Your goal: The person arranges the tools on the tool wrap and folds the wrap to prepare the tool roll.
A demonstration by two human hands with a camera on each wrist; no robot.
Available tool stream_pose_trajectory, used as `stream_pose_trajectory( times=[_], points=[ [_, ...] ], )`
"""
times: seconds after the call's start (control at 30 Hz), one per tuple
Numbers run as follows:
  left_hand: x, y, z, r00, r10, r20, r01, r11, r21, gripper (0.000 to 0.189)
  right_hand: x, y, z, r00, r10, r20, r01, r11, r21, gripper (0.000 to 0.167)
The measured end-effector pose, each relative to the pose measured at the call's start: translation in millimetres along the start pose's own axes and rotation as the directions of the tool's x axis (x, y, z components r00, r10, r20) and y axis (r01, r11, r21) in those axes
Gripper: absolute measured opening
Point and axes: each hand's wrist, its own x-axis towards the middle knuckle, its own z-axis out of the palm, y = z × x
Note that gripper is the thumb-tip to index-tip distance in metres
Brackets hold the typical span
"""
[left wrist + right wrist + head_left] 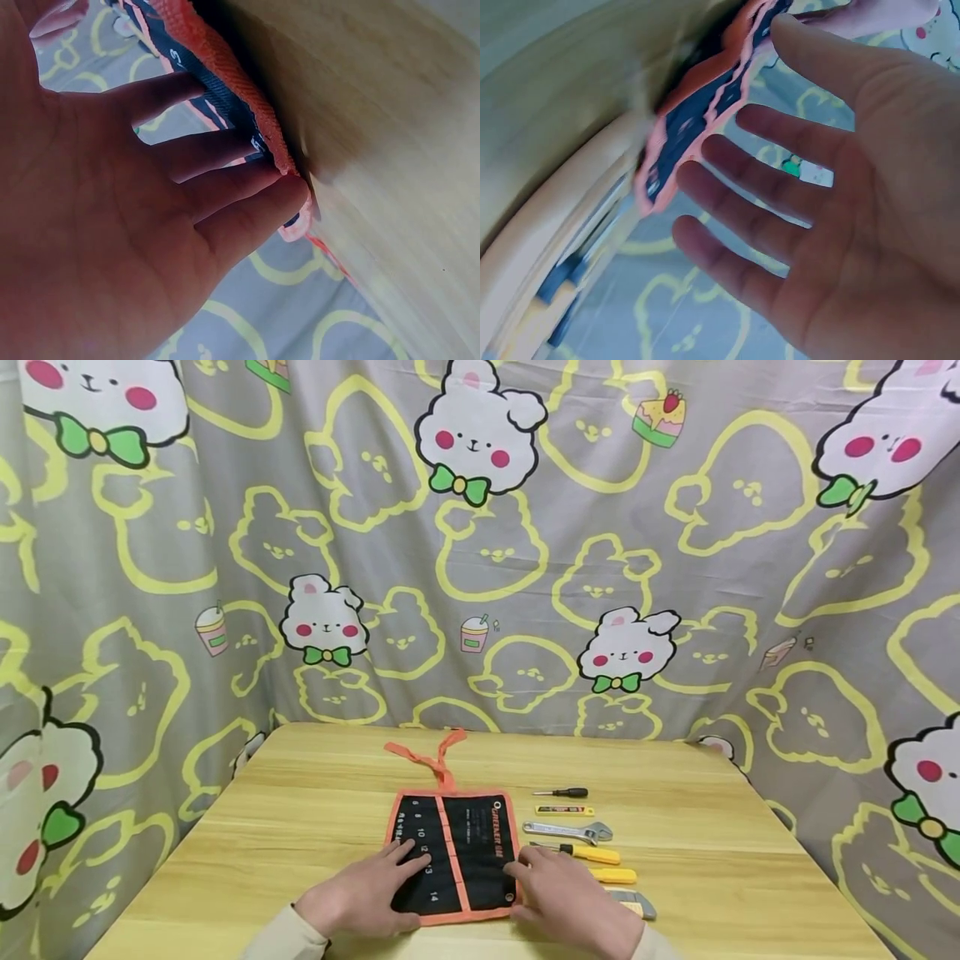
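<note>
A black fabric tool pouch (480,831) with orange trim and printed numbers lies flat on the table. My left hand (367,889) rests on its left part, fingers spread over the number column; the left wrist view shows those fingers straight along the pouch's orange edge (259,112). At the lower right side of the pouch is my right hand (573,897), its fingertips right at the border. Its fingers (742,187) are nearly straight in the right wrist view, with nothing between them. Orange tie straps (442,768) stretch from the pouch's far edge.
Right of the pouch lie a black-handled screwdriver (562,792), a flat yellow pack (564,811), an adjustable wrench (570,832), two yellow-handled tools, one of them (596,855) nearer the wrench, and a grey utility knife (641,905). A patterned curtain (517,543) encloses the wooden table (720,843).
</note>
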Motion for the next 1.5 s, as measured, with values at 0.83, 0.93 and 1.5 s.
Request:
stream_pose_trajectory(
  times=[0.83, 0.93, 1.5],
  points=[
    [0.7, 0.8, -0.1, 1.000, -0.006, 0.003, 0.006, 1.000, 0.002, 0.077, -71.1, 76.8, 5.7, 0.978, 0.122, -0.170, -0.116, 0.992, 0.045, 0.040],
    [1.2, 0.2, -0.1, 1.000, -0.004, 0.000, 0.004, 1.000, -0.002, 0.077, -78.1, 82.9, 8.5, 0.979, 0.146, -0.140, -0.139, 0.988, 0.063, 0.039],
    [0.1, -1.2, -1.8, 1.000, 0.006, 0.009, -0.006, 1.000, -0.014, 0.078, -95.3, 98.0, 21.2, 0.978, 0.195, -0.079, -0.188, 0.978, 0.091, 0.031]
  ],
)
